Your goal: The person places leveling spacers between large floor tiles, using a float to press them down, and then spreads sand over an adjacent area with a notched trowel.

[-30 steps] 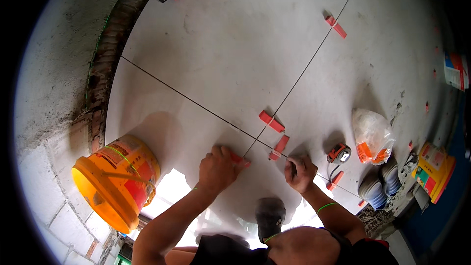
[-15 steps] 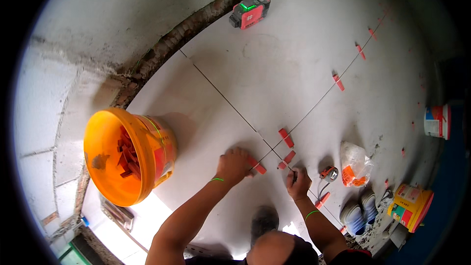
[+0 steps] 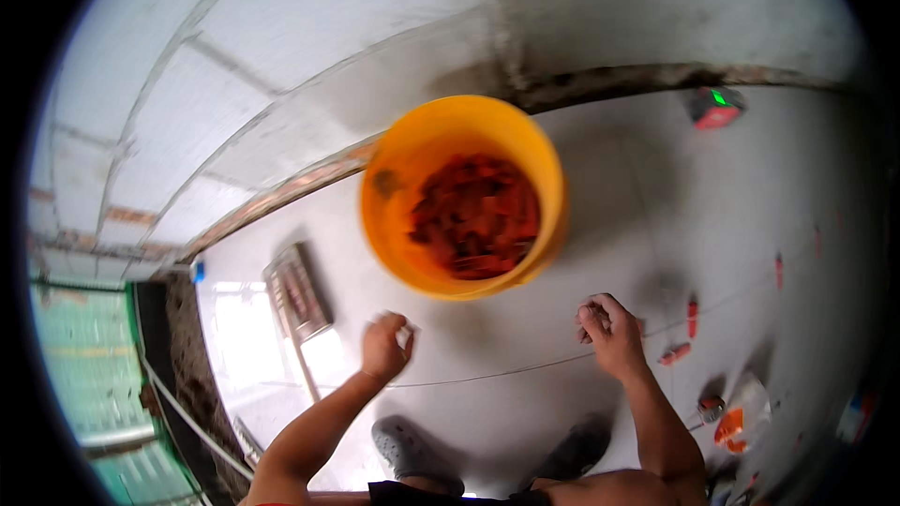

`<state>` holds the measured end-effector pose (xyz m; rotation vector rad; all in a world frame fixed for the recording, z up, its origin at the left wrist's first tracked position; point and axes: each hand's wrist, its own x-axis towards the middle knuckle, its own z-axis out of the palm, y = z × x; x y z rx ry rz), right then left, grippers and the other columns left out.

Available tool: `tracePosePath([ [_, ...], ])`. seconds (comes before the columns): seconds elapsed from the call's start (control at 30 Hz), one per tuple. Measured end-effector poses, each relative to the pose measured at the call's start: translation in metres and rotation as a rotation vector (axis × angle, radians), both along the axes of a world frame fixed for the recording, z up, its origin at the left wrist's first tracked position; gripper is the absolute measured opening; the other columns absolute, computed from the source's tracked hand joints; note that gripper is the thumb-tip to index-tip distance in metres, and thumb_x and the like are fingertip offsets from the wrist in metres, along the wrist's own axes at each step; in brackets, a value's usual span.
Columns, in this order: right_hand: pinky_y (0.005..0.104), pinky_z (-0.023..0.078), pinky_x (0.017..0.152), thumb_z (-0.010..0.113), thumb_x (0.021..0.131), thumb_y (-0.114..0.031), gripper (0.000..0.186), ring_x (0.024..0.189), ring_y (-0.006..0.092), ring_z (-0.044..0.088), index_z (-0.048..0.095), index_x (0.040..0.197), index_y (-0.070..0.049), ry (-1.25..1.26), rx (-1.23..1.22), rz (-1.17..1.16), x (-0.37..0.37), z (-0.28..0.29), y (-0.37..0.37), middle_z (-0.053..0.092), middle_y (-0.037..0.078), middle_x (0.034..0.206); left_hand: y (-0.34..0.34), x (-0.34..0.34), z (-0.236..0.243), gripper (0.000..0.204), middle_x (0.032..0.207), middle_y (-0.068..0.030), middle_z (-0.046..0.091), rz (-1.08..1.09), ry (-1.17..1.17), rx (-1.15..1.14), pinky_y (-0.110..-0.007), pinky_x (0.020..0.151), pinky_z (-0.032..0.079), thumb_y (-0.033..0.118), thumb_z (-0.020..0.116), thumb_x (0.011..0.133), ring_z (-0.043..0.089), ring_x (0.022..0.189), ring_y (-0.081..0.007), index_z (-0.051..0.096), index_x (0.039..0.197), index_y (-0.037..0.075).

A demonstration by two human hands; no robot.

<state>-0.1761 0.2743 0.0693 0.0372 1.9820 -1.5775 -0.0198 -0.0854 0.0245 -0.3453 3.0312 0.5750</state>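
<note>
A yellow-orange bucket [image 3: 553, 164] stands upright in front of me, with a pile of red tile-levelling wedges [image 3: 478, 215] inside. My left hand [image 3: 384, 347] is in the air below the bucket's left side, blurred, its fingers curled inward. My right hand [image 3: 611, 330] hovers to the lower right of the bucket with fingers bent toward the thumb. Neither hand touches the bucket. What either hand may hold is hidden in the fingers. Nearest my right hand on the tiles are a red wedge [image 3: 693, 319] and another red wedge [image 3: 674, 353].
A red and black laser level [image 3: 717, 108] with a green light sits by the wall at right. At left lies a long-handled metal tool [image 3: 298, 290]. A tape measure [image 3: 710, 409] and a clear plastic bag [image 3: 750, 412] lie at lower right. Blockwork wall [image 3: 309, 28] rises behind.
My view has swung left, bringing the bucket to the middle. Both hands have left the wedges at the tile joints and now hang before the bucket. The dark thing in my right hand no longer shows.
</note>
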Motion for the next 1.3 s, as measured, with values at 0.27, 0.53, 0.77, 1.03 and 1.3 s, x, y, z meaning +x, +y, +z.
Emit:
tracePosePath([
  [0.27,0.0294,0.054,0.073,0.059,0.097,-0.022,0.050,0.089,0.0175,0.064,0.040,0.138,-0.002,-0.107,-0.275,-0.047,0.021,-0.016,-0.052,0.053,0.015,0.125,-0.162,0.147,0.000,0.039,0.082,-0.0136,0.061,1.142,-0.146,0.307,-0.035,0.053,0.054,0.026,0.065,0.089,0.063,0.067,-0.0218,0.049,0.109,-0.003],
  [0.53,0.0394,0.023,0.115,0.044,0.099,-0.056,0.077,0.143,0.0194,0.025,0.013,0.155,-0.013,0.141,-0.600,0.147,-0.067,-0.009,-0.112,0.028,0.007,0.154,-0.105,0.120,0.072,0.014,0.059,-0.0008,0.048,1.152,-0.085,0.719,-0.027,0.040,0.042,0.016,0.060,0.089,0.046,0.044,-0.0118,0.053,0.088,0.004],
  [0.77,0.0380,0.044,0.097,0.053,0.099,-0.044,0.056,0.117,0.0263,0.056,0.043,0.134,-0.001,0.116,-0.490,0.281,-0.015,-0.021,-0.144,0.057,0.016,0.128,0.009,0.128,0.116,0.010,0.061,-0.0033,0.049,0.997,-0.352,0.794,-0.029,0.034,0.045,0.010,0.057,0.087,0.048,0.039,-0.0149,0.050,0.089,0.004],
  [1.03,0.0292,0.052,0.069,0.044,0.100,-0.055,0.056,0.083,0.0129,0.060,0.057,0.112,-0.002,-0.894,-0.425,0.537,0.102,-0.026,-0.029,0.064,0.007,0.099,0.151,0.061,0.098,0.032,0.083,-0.0059,0.059,0.835,-0.180,1.209,-0.028,0.054,0.051,0.012,0.055,0.097,0.059,0.065,-0.0144,0.044,0.125,0.002],
  [1.3,0.0294,0.051,0.051,0.063,0.095,-0.037,0.042,0.061,0.0105,0.058,0.051,0.121,-0.006,-0.583,-0.147,0.291,0.029,-0.057,-0.010,0.060,0.002,0.082,0.154,0.000,0.075,0.009,0.081,-0.0149,0.065,0.105,-0.182,0.518,-0.039,0.065,0.050,0.007,0.063,0.088,0.064,0.071,-0.0331,0.064,0.083,0.000],
])
